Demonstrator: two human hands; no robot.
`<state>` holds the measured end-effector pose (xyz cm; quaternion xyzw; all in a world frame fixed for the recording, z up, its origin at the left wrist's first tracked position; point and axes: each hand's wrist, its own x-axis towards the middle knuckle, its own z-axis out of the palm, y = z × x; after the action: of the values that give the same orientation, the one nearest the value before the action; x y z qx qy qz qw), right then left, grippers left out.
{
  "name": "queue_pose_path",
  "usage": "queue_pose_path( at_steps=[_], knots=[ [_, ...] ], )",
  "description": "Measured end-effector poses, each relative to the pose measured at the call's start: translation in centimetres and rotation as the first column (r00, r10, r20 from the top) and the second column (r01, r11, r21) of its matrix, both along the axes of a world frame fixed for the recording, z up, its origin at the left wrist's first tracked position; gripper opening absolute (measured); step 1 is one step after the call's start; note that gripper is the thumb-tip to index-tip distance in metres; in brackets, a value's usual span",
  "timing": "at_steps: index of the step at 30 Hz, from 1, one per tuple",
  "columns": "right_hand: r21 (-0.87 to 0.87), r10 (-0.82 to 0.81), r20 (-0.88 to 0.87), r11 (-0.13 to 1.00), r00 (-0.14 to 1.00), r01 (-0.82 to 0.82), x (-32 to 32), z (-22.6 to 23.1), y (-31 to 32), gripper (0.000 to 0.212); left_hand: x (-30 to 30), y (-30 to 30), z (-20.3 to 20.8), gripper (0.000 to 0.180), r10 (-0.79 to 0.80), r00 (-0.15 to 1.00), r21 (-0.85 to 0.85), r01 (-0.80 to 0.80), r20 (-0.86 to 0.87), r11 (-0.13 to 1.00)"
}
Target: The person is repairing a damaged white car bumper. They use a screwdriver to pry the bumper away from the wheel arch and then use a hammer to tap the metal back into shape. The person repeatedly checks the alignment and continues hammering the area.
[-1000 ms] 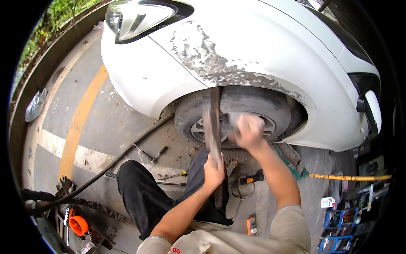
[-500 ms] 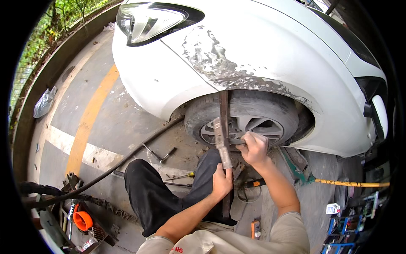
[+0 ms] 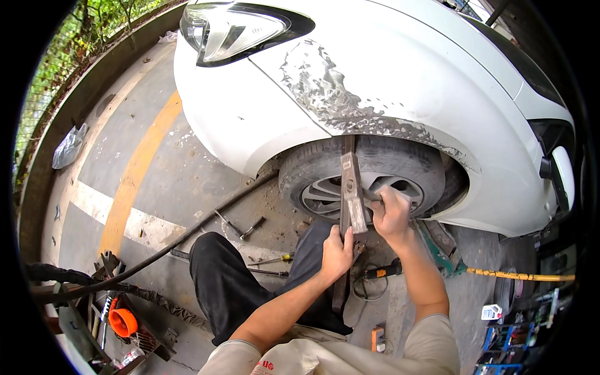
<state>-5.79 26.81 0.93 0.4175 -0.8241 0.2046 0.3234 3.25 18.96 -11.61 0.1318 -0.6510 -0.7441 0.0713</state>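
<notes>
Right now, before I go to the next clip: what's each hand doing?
Left hand: closed around the dark metal bar.
Right hand: closed, gripping the hammer by its handle.

This looks like the open yard of a car-repair workshop: a white car (image 3: 437, 81) with a scarred, stripped patch (image 3: 331, 97) above its front wheel (image 3: 406, 161) stands on grey paving (image 3: 200, 184) marked with painted lines (image 3: 139, 169), a yellow-handled screwdriver (image 3: 285, 257) and other hand tools (image 3: 254, 228) lie beside it, a thick black hose (image 3: 197, 225) runs across, blue racks (image 3: 489, 337) stand at the right, and greenery (image 3: 81, 28) shows beyond a low wall (image 3: 76, 86)
</notes>
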Motion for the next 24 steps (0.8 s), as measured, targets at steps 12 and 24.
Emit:
queue_pose_path(
  at_steps=[12, 24],
  knots=[
    [-0.055, 0.121, -0.129, 0.990, 0.984, -0.129, -1.1, 0.3, -1.2, 0.044, -0.6, 2.0, -3.5, 0.032, 0.005, 1.000, 0.049, -0.006, 0.014, 0.999],
    [-0.258, 0.062, -0.081, 0.963, 0.995, -0.081, 0.0, 0.0, 1.1, 0.042, -0.1, 1.3, 0.0, 0.036, 0.043, 0.999, -0.009, -0.043, 0.007, 0.999]
  ],
)
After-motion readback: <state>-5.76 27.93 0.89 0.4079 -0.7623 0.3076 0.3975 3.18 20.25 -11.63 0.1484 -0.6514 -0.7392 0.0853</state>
